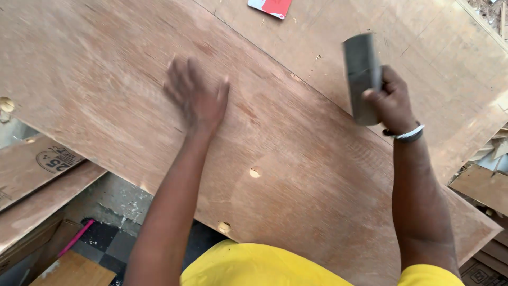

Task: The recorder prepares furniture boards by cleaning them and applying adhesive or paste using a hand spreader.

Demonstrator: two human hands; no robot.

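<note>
I see my left hand lying flat on the plywood sheet, fingers spread wide and holding nothing. It is a little blurred, so I cannot tell if it presses or slides. I think the flat palm is there to feel the surface or to keep the sheet steady.

My right hand is closed around a grey block, which stands almost upright, lifted over the wood, to the right of the left hand and well apart from it. The grip is at the lower end of the block, so most of the block sticks up beyond the fingers. On the wrist there is a white and dark band.

Between the two hands the sheet is bare. Nearer to my body than the left hand there is a small round hole in the plywood. Far beyond the right hand lies a red and white card.
</note>
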